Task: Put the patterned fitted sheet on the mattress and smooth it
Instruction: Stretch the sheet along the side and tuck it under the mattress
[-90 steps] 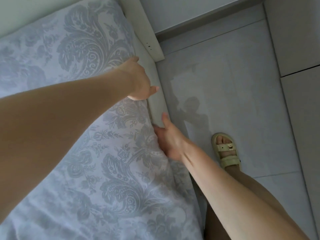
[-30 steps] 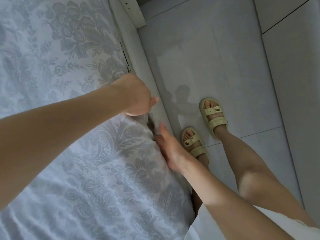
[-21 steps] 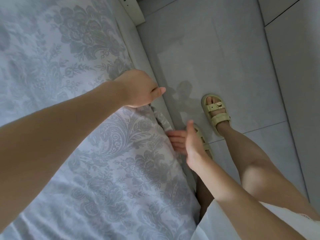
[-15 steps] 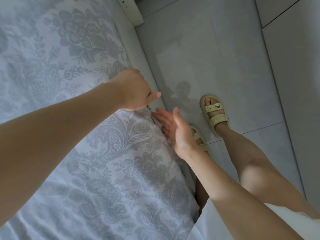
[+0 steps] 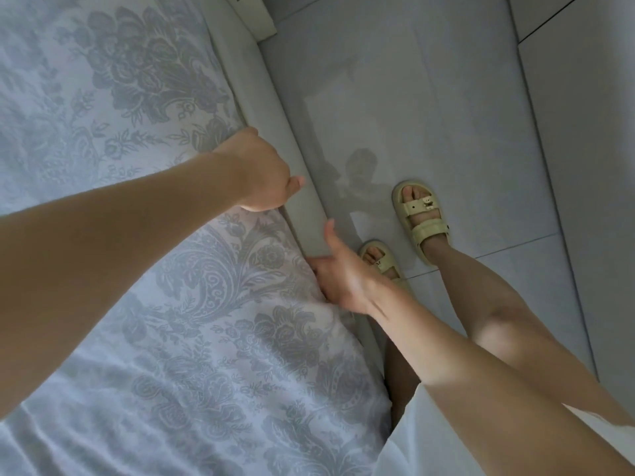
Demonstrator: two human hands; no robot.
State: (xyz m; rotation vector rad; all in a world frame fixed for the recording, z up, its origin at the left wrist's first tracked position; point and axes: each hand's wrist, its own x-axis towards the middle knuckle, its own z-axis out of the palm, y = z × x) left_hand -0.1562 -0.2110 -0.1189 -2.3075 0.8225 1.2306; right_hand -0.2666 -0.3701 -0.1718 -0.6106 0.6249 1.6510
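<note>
Nearest the camera, the patterned fitted sheet (image 5: 192, 355) lies over the top of the mattress, its grey floral print running up the left of the view, with soft ripples low in the frame and a smoother stretch further up. It looks like light, limp cotton that would bunch and slide easily, so the sensible place to take it is judged to be the hem at the mattress edge, where the elastic can be pulled down and tucked. The right hand (image 5: 338, 274) is at that edge, thumb raised and spread away from the fingers, which press into the seam between sheet and bed frame (image 5: 302, 214); whether they pinch cloth cannot be told, since the fingertips are hidden. Further along the same edge, the left hand (image 5: 263, 173) is curled with the fingers folded under at the sheet's border, apparently holding it down, though the grip itself is out of sight. Beyond lie the pale floor tiles (image 5: 446, 97) and two feet in sandals (image 5: 421, 218). Half a second earlier the right hand hung open above the edge; now it has dropped lower and pushed into the seam, while the left has shifted only slightly.
</note>
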